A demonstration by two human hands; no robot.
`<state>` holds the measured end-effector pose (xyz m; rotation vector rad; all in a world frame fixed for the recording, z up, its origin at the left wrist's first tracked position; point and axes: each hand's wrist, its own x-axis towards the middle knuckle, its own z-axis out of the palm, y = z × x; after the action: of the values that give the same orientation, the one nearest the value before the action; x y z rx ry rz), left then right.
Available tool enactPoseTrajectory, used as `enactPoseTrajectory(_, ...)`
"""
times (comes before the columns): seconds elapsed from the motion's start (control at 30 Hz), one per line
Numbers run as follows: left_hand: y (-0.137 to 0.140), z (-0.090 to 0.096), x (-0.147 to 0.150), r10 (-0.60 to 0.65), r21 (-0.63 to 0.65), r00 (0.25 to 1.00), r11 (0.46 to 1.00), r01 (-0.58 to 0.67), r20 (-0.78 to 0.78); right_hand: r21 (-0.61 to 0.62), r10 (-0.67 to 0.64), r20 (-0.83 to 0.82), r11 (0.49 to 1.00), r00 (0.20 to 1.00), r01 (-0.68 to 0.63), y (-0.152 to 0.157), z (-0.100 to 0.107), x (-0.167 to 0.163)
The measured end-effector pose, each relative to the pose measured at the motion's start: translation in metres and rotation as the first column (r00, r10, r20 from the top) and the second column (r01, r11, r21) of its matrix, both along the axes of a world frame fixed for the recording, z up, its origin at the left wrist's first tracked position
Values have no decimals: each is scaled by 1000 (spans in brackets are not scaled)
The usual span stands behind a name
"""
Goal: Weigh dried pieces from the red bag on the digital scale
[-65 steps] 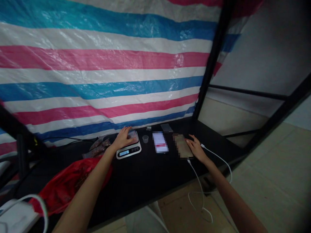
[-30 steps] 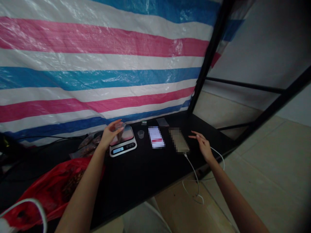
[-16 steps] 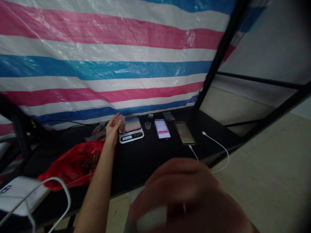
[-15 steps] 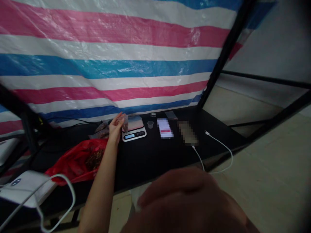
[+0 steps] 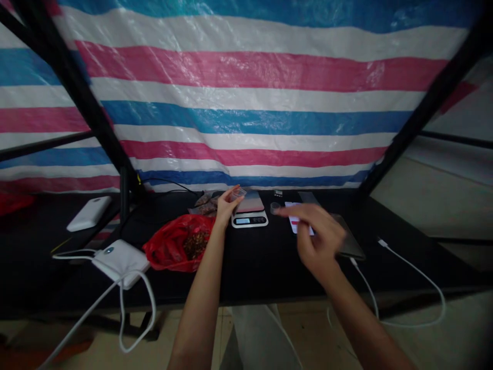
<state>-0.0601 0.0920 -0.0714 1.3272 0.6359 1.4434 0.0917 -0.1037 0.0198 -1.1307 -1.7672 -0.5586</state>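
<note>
My left hand (image 5: 228,204) is closed around a small clear plastic bag (image 5: 239,193), held by the left edge of a white kitchen scale (image 5: 250,220) with a lit display. What is inside the bag is hard to make out now. My right hand (image 5: 318,234) is slightly blurred, with its index finger stretched out and the thumb apart. Its fingertip is at a small clear cup (image 5: 275,208); whether they touch I cannot tell. Left of my left forearm lies an open red plastic bag (image 5: 165,246) with brown dried bits (image 5: 195,243) in it.
Filled clear bags (image 5: 206,204) lie behind the red bag. A phone (image 5: 293,218) and a dark tablet-like device (image 5: 352,241) are partly behind my right hand. White power banks (image 5: 122,262) and cables (image 5: 423,288) rest around the black table (image 5: 262,277).
The view has swung left. My right hand has moved from close to the camera, low in the picture, out over the table to the small cup. My left hand stays by the scale.
</note>
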Motion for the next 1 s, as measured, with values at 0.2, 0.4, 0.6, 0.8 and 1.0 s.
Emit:
enactPoseTrajectory(0.2,-7,9,0,-10,16,1000,1000,10,12,-490,-443,259,705,858,513,109,-70,49)
enactPoseTrajectory(0.4,0,2,20,-10,101,998,995,17,-68,-552,-411,325,649,852,524,133,-97,57)
enactPoseTrajectory(0.6,23,-7,42,205,250,881,963,-103,-427,-632,-349,69,709,935,312,141,-105,68)
enactPoseTrajectory(0.8,27,-6,55,312,358,588,933,-41,-746,-578,-187,-303,816,935,-24,134,-104,77)
enactPoseTrajectory(1.0,-4,22,47,385,398,682,905,-148,-622,-488,-89,-344,867,935,-97,112,-87,68)
